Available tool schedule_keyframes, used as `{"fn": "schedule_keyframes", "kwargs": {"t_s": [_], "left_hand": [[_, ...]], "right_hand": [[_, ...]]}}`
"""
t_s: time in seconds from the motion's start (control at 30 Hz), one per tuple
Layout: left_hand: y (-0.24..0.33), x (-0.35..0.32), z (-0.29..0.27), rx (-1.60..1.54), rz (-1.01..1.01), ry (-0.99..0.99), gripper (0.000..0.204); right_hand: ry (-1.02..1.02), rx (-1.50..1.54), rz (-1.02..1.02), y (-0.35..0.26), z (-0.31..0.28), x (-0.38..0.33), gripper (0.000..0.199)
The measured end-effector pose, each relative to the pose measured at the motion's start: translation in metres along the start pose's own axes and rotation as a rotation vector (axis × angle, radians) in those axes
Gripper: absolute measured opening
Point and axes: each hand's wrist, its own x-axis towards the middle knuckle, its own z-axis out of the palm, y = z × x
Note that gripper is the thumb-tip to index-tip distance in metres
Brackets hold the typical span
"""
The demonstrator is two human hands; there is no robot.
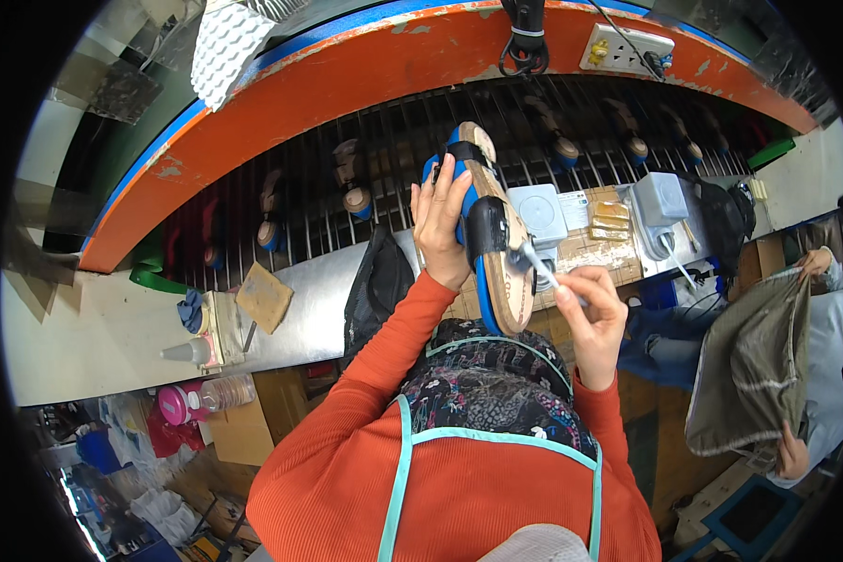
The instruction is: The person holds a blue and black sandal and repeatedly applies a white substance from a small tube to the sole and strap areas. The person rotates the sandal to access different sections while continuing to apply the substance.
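A sandal (510, 295) with black straps, a tan footbed and a blue shoe last showing along its side is held up in front of me. My left hand (440, 225) grips it from the left side, fingers lying along the straps and the blue part. In my right hand (592, 318) is a small brush (540, 267) with a white handle, pinched between thumb and fingers. The brush tip meets the sandal at the footbed's edge beside the wide black strap. Right behind the sandal stands a pale grey square container (538, 214).
Several more sandals (356, 199) rest on a rack of metal rods (403, 140) under an orange arch (365, 70). A second grey container (660, 199) and yellow blocks (611, 220) are on the bench at right. Farther right, another person's hands hold an olive cloth (759, 347).
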Motion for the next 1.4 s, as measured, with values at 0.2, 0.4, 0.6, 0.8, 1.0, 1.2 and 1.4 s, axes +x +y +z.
{"fn": "schedule_keyframes", "kwargs": {"t_s": [0.2, 0.4, 0.6, 0.8, 1.0, 1.2, 1.4], "left_hand": [[-0.003, -0.005, -0.002, 0.101, -0.049, -0.084, 0.065], [-0.005, -0.008, -0.001, 0.162, -0.025, -0.114, 0.068], [-0.007, -0.009, -0.001, 0.179, 0.003, -0.117, 0.069], [-0.009, -0.007, -0.002, 0.179, 0.015, -0.111, 0.068], [-0.011, -0.002, -0.006, 0.198, 0.009, -0.144, 0.065], [-0.01, 0.007, -0.012, 0.159, -0.027, -0.192, 0.067], [-0.006, 0.012, -0.017, 0.116, -0.098, -0.238, 0.068]], "right_hand": [[-0.001, -0.019, 0.015, -0.002, -0.008, -0.016, 0.015], [0.027, -0.091, 0.0, 0.002, -0.002, -0.01, 0.015], [0.059, -0.146, -0.054, 0.002, 0.0, 0.003, 0.014], [0.096, -0.298, -0.161, 0.002, 0.001, 0.015, 0.017], [0.055, -0.322, -0.287, 0.006, -0.003, 0.025, 0.016], [-0.184, -0.081, -0.196, 0.016, -0.01, 0.035, 0.015], [-0.187, -0.039, -0.232, 0.021, -0.006, 0.03, 0.015]]}}
